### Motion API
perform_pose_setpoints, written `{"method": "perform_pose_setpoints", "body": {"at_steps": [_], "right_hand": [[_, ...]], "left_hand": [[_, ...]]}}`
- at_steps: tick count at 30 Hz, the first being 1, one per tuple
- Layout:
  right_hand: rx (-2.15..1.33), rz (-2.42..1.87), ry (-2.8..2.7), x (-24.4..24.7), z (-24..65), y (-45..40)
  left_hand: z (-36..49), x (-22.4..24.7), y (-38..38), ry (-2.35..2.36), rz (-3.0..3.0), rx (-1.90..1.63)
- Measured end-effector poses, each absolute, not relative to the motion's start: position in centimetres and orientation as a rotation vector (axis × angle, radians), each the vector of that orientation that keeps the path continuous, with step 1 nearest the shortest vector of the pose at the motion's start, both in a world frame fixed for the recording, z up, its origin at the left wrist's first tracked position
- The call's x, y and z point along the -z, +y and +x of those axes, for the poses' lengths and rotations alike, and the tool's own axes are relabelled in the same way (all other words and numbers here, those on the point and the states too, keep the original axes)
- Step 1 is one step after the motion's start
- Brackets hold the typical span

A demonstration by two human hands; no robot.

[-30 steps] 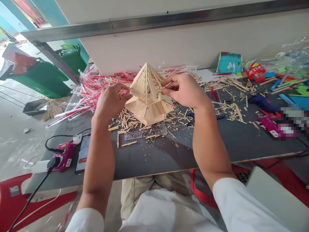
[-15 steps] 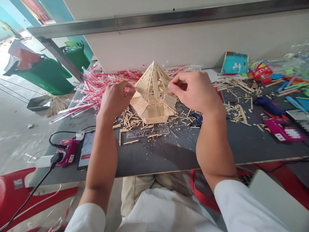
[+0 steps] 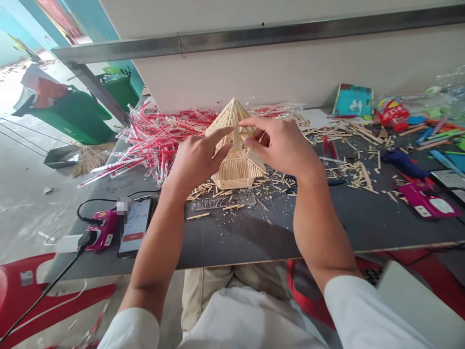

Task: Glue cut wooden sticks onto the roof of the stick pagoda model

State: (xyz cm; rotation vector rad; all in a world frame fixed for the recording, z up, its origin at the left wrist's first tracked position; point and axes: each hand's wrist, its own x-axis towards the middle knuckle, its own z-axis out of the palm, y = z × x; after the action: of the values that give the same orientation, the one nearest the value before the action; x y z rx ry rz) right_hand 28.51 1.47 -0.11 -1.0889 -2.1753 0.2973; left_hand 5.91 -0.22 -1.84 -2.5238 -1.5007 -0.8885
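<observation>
A small model pavilion point(image 3: 238, 174) made of thin wooden sticks stands upright on the dark table, with a pointed stick roof point(image 3: 234, 111) over a walled base. My left hand point(image 3: 198, 157) is at the roof's front left, thumb and forefinger spread apart, the fingertips over the sticks. From the right, my right hand point(image 3: 286, 145) reaches to the roof, its forefinger and thumb also apart near a front stick. Whether the fingertips press on the roof is hard to see. Nothing shows held in either hand. In front of the model lies a clear plastic ruler point(image 3: 223, 199).
Red-and-clear plastic wrappers point(image 3: 145, 140) heap at the back left. Cut stick pieces point(image 3: 359, 177) scatter around the model. A phone point(image 3: 135, 228) and a purple power socket point(image 3: 103, 230) are at the left; another purple socket point(image 3: 428, 201) sits right. A metal rail point(image 3: 254, 38) crosses behind.
My left hand has moved right, over the front of the roof, and its pinched fingers have spread. My right hand has shifted slightly left, its thumb and forefinger now apart.
</observation>
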Motion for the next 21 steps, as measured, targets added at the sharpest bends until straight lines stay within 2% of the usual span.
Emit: {"method": "perform_pose_setpoints", "body": {"at_steps": [21], "right_hand": [[-0.248,-1.122,-2.32,0.2,27.7,0.8]], "left_hand": [[5.9,2.0,-0.4,-1.49,-2.503,0.717]]}}
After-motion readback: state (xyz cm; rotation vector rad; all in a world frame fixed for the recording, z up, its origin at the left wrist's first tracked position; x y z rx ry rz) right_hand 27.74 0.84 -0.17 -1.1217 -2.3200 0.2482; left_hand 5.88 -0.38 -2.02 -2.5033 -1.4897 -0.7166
